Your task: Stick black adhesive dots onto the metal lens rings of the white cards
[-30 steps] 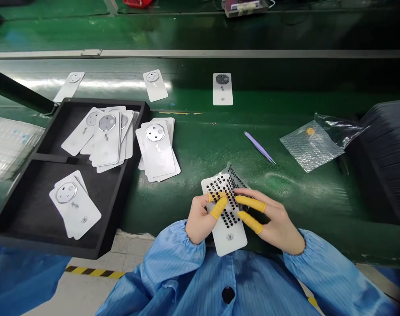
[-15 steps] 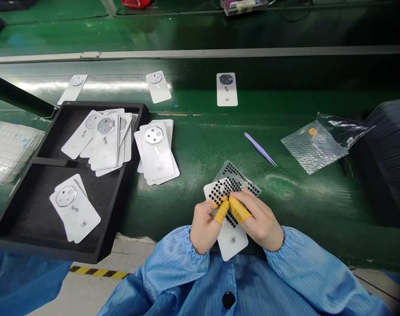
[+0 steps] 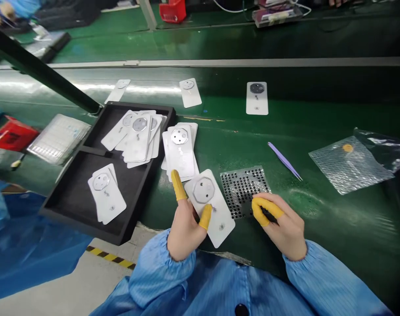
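Head view: a glossy green worktop (image 3: 318,219) fills the frame, with a darker green conveyor belt (image 3: 318,94) running across at twelve o'clock behind a grey rail (image 3: 252,62). The left hand (image 3: 185,224), in yellow fingertip covers, is clamped on a white back cover (image 3: 210,206), thumb pressed on its face and forefinger stretched along its far edge; the cover lies tilted at the bench's near edge. Just beside it, at three o'clock, a dotted sheet (image 3: 244,191) lies flat on the worktop. The right hand (image 3: 282,224) rests at the sheet's near right corner with thumb and forefinger pinched together on a dark speck too small to make out. Purple tweezers (image 3: 284,160) lie at one o'clock from the sheet, and a bubble-wrap bag (image 3: 349,169) lies farther out at three o'clock. At ten o'clock from the left hand sit a stack of covers (image 3: 180,151) and a black tray (image 3: 74,197) with more covers in both compartments. Three single covers (image 3: 190,92) lie spaced along the belt. A dark pole (image 3: 38,70) slants in from eleven o'clock, clear plastic trays (image 3: 58,138) sit at nine o'clock, and a yellow-black floor stripe (image 3: 110,258) runs below the tray
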